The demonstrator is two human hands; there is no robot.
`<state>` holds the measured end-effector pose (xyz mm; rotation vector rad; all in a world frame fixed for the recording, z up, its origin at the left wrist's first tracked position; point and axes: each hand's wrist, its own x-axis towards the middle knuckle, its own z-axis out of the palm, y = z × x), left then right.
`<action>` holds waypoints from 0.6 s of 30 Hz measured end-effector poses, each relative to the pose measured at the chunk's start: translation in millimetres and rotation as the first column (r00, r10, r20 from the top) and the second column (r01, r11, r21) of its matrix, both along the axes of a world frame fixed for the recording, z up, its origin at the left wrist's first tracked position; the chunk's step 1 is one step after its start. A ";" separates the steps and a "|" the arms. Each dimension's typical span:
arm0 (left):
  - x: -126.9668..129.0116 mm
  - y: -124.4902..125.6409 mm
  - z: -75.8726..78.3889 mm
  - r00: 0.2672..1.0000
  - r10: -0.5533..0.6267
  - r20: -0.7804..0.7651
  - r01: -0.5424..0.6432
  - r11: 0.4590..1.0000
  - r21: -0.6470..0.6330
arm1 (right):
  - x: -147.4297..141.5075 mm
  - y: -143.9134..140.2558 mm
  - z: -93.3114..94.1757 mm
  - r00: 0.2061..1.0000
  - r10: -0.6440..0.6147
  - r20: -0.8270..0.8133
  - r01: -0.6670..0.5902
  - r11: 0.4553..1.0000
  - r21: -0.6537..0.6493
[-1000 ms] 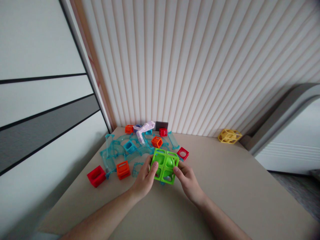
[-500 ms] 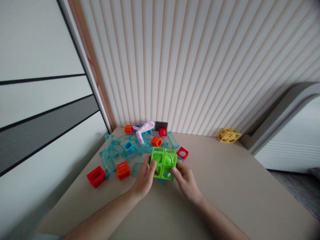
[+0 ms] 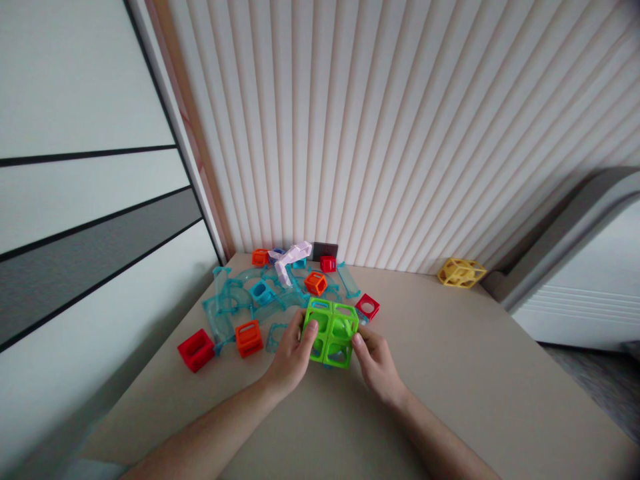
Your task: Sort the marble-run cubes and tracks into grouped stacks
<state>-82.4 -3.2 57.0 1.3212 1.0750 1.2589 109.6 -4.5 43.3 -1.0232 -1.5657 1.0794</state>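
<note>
Between my two hands is a green block of joined open-frame cubes, held above the table. My left hand grips its left side, thumb on the near face and fingers behind. On the right side, my right hand holds it with the thumb at the edge; the other fingers are partly hidden. Behind the block lie clear blue track pieces and an orange cube. A red cube with a round hole sits just beyond my right hand.
On the left stand a red cube and another orange cube. A pale lilac angled piece lies across the tracks. Yellow joined cubes rest at the back right, by the ribbed wall panel. A white cabinet borders the left.
The green block has tilted slightly, its lower right corner dropping, with both hands still on it. The whole view has shifted a little, so the other pieces appear slightly further right.
</note>
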 end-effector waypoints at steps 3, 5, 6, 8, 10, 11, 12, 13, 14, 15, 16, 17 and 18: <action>0.5 -0.8 0.1 1.000 -0.004 -0.026 0.005 0.999 0.044 | 2.2 -1.1 -0.7 0.999 -0.037 0.027 0.037 0.999 0.009; 0.7 -0.6 0.0 0.999 0.005 -0.042 -0.002 0.998 0.062 | 3.2 -1.5 -1.7 0.998 -0.037 0.052 0.036 0.999 0.015; 0.8 -0.3 0.0 0.999 0.012 -0.046 -0.009 0.998 0.062 | 3.3 -1.5 -2.1 0.998 -0.031 0.063 0.030 0.999 0.015; 0.5 1.0 0.6 0.998 0.019 -0.057 -0.016 0.999 0.052 | 3.0 -1.7 -1.8 0.997 -0.016 0.081 0.015 1.000 0.005; -0.5 2.4 2.1 0.996 0.024 -0.083 -0.020 0.999 0.039 | 2.5 -2.1 0.0 0.996 -0.008 0.092 0.008 1.000 0.002; -1.2 3.0 3.1 0.995 0.024 -0.099 -0.021 0.999 0.035 | 2.5 -2.5 1.6 0.996 -0.010 0.090 0.009 1.000 0.011; -1.9 3.3 4.2 0.993 0.019 -0.118 -0.016 0.999 0.032 | 2.8 -2.9 3.5 0.997 -0.016 0.080 0.014 1.000 0.024; -2.8 3.4 5.3 0.990 0.011 -0.138 -0.007 0.999 0.032 | 3.3 -3.4 5.7 0.998 -0.024 0.061 0.022 0.999 0.037; -3.5 3.1 6.1 0.987 -0.006 -0.159 0.011 0.999 0.033 | 4.0 -3.9 8.1 0.999 -0.028 0.041 0.026 0.999 0.046; -4.2 2.4 6.6 0.983 -0.033 -0.179 0.040 0.998 0.038 | 4.9 -4.5 10.5 0.999 -0.026 0.025 0.025 0.999 0.046; -4.6 1.5 6.8 0.979 -0.064 -0.196 0.074 0.996 0.045 | 5.7 -5.0 13.0 1.000 -0.017 0.019 0.016 0.999 0.037; -5.0 0.5 6.7 0.973 -0.100 -0.209 0.112 0.992 0.050 | 6.4 -5.6 15.4 1.000 -0.003 0.022 0.003 1.000 0.024; -5.1 -0.5 6.3 0.968 -0.132 -0.214 0.147 0.987 0.056 | 6.8 -6.1 17.6 0.999 0.010 0.032 -0.010 1.000 0.012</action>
